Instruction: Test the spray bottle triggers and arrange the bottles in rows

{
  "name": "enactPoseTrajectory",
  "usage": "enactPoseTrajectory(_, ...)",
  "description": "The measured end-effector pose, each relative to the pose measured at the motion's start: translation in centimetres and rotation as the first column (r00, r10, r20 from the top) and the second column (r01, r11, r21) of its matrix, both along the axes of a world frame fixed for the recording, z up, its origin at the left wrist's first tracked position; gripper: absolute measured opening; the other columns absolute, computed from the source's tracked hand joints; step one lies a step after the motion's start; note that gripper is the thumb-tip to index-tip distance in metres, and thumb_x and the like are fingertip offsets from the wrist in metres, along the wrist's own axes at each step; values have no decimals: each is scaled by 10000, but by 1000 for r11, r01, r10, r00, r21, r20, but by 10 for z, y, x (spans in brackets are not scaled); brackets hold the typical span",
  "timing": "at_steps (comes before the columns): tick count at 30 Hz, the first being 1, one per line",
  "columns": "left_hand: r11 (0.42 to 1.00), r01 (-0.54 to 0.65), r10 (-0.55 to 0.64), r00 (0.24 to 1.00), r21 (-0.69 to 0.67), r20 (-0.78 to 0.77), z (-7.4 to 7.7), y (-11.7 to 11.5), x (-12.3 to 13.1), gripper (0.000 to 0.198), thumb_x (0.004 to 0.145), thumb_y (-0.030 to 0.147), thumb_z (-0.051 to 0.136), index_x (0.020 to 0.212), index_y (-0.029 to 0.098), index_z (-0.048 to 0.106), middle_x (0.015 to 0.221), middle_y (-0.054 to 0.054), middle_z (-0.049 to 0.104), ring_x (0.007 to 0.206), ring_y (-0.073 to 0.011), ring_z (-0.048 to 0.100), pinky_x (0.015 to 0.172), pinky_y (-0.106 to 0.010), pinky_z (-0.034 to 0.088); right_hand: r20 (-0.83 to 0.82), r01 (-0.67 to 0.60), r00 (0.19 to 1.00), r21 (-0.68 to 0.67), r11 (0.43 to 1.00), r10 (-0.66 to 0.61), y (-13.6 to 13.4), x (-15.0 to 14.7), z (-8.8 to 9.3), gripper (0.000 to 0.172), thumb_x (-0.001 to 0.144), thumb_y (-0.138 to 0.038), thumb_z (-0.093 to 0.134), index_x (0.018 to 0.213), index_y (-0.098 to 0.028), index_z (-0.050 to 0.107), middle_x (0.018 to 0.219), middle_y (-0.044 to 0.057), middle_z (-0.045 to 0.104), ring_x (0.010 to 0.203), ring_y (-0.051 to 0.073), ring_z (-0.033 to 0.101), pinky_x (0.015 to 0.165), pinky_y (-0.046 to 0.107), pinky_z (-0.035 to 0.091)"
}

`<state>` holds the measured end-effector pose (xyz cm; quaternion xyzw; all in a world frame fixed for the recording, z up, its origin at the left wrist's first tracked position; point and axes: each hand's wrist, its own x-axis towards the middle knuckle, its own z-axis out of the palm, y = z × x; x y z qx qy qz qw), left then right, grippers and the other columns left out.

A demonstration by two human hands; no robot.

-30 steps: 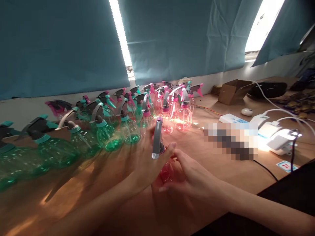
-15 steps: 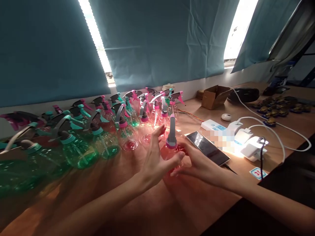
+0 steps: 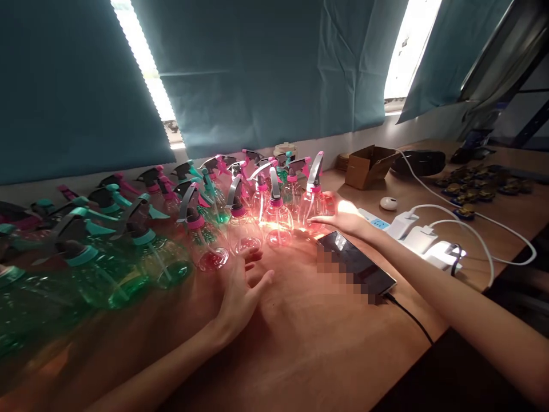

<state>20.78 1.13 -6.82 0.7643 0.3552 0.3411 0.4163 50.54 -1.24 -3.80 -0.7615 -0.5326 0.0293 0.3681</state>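
A clear pink spray bottle with a grey and pink trigger head stands at the right end of the bottle group. My right hand is wrapped round its right side, thumb at the near side of the base; some fingers are hidden behind it. Low over the table, my left hand holds nothing, its fingers apart and bent. Nearest to it is another pink spray bottle. Several more pink ones, such as the pink spray bottle, and green ones, such as the green spray bottle, stand to the left and behind.
A phone with a black cable lies right of centre on the wooden table. Beyond my right forearm are a power strip with white chargers, a round white object, an open cardboard box and several small dark-gold items.
My right hand has carried the pink spray bottle away from me to the right end of the group. My left hand has come off it and moved left and nearer.
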Motion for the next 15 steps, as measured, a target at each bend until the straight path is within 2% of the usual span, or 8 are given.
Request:
enactPoseTrajectory(6,999,33,-33,999,-27,-15,-3,-8,2,409,863,329,617,1227,213,472,1220,-116,594,1165,-276,578,1012,-503,464,-64,-72,996,-108,992,65,17,-4,-16,714,685,-501,805,1266,-181,540,1089,96,710,1034,291,676,859,392,546)
enactPoseTrajectory(10,995,53,-56,998,-84,-36,-2,-12,0,383,859,317,612,1203,201,492,1214,-122,589,1143,-279,594,978,-485,494,-79,-101,993,-163,981,89,14,-1,-17,654,738,-523,758,1245,-160,564,1017,94,734,963,291,698,842,395,546)
enactPoseTrajectory(13,994,60,-64,997,-95,-44,-1,-15,-3,363,859,319,603,1184,195,499,1209,-122,585,1132,-276,601,966,-476,502,-66,-116,992,-179,977,106,11,0,-15,641,756,-516,743,1269,-180,556,1079,86,724,1014,284,685,869,377,533)
enactPoseTrajectory(15,995,56,-60,997,-86,-50,1,-16,-8,365,862,316,601,1192,196,500,1201,-118,588,1137,-274,597,968,-476,500,-49,-92,995,-191,977,84,8,-3,-13,680,740,-546,743,1273,-167,557,1111,117,713,1047,319,673,876,399,528)
